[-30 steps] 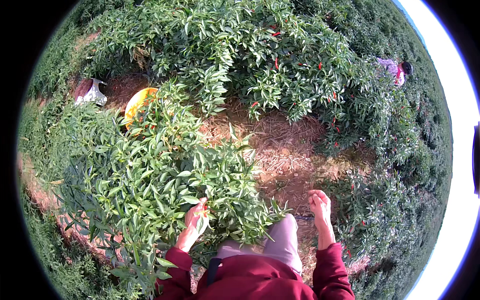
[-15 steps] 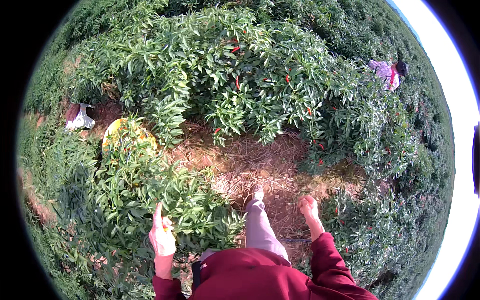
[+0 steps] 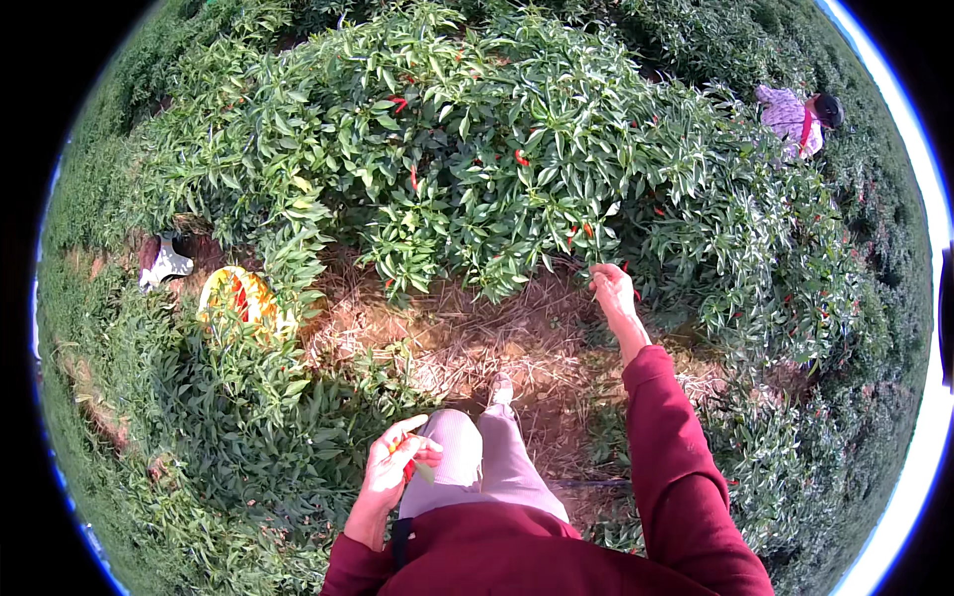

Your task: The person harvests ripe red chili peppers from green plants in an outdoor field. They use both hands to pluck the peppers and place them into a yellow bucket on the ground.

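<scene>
My left hand (image 3: 383,475) is curled near my lap around some red chili peppers (image 3: 408,470); bits of red and orange show between its fingers. My right hand (image 3: 614,298) reaches forward to the lower edge of a leafy chili plant (image 3: 497,214). Its fingers are pinched together at the foliage, and what they hold, if anything, is too small to make out. Just above that hand hangs an orange-red chili (image 3: 587,230), and another red chili (image 3: 522,158) shows higher up among the leaves.
A yellow container (image 3: 211,288) with red chilies inside stands at the left between plants. Beyond it is a white and dark object (image 3: 167,262). Another person (image 3: 788,117) bends among plants at the far right. Dry straw (image 3: 447,348) covers the soil between rows.
My right hand has moved forward to the plant ahead. My left hand has drawn back from the foliage on the left toward my lap, and my view has shifted slightly.
</scene>
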Motion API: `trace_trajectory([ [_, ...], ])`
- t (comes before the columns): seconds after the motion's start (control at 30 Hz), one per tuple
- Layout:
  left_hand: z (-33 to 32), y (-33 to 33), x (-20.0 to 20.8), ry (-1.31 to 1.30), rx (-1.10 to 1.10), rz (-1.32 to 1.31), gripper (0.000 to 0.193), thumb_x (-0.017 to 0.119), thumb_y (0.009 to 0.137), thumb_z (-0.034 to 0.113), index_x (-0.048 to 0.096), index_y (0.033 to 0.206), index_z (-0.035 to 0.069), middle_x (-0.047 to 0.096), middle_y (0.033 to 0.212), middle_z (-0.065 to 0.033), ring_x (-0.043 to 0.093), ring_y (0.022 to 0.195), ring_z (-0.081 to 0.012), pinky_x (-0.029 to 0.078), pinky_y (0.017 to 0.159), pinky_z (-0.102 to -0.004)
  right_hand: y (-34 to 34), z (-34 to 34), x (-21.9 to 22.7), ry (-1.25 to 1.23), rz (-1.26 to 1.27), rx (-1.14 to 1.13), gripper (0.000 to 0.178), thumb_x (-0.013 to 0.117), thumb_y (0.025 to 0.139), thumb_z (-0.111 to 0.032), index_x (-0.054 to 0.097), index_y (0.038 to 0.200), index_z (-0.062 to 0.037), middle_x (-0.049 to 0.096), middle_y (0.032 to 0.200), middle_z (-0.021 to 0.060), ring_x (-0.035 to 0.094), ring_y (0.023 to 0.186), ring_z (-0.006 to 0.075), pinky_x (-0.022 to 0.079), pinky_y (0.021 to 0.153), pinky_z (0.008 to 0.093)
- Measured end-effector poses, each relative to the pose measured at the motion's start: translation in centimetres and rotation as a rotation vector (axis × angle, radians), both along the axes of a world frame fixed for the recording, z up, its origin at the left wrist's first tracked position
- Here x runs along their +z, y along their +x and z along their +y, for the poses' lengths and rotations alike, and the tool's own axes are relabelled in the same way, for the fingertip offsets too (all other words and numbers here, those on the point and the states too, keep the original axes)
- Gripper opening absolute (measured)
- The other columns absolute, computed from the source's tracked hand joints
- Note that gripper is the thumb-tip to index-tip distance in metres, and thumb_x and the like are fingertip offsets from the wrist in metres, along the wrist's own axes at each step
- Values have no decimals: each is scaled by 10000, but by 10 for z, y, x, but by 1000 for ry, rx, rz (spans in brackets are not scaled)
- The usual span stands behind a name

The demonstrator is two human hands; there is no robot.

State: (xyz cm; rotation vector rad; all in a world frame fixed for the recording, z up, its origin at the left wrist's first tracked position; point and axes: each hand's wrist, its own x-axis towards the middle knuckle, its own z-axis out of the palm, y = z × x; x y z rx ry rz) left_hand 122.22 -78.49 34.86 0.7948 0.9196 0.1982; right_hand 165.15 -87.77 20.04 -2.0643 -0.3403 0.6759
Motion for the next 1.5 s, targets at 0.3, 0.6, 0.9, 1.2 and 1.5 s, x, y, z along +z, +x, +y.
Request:
trace_trajectory([
  [0.3, 31, -3, -7, 137, 35, 287, 320, 434, 921, 113, 445, 1204, -36, 603, 971, -157, 617, 810, -195, 526, 685, -292, 50, 70, -49, -216, -94, 29, 337, 481, 788, -106, 580, 1110, -85, 635, 697, 80, 620, 676, 154, 460, 661, 284],
  [0.6, 122, 5, -76, 37, -66, 386, 187, 467, 918, 102, 554, 1068, 30, 446, 648, 49, 369, 535, -21, 317, 481, -174, 73, 112, -113, -326, -336, 35, 136, 564, 762, -135, 599, 867, -57, 612, 779, 56, 565, 695, 173, 446, 651, 297],
  [0.9, 280, 95, -135, 556, -104, 228, 137, 484, 913, 128, 574, 955, 35, 447, 657, 35, 405, 582, -40, 347, 529, -181, 75, 112, -100, -802, -690, 124, 147, 570, 754, -230, 599, 764, -87, 598, 756, 147, 577, 712, 321, 453, 615, 405],
  [1.2, 371, 204, -213, 783, -222, 285, 167, 562, 856, 163, 620, 907, 14, 632, 770, -74, 567, 694, -138, 446, 647, -265, 69, 127, -89, -483, -629, -279, 142, 587, 818, -184, 543, 860, -56, 625, 716, 105, 606, 626, 223, 469, 587, 339],
  [1.5, 379, 281, -292, 513, -209, 409, 133, 586, 806, 137, 592, 808, 4, 565, 639, -22, 482, 576, -93, 395, 549, -265, 83, 116, -58, -703, -612, 267, 108, 528, 839, -182, 565, 876, -88, 608, 731, 156, 598, 692, 354, 455, 584, 415],
])
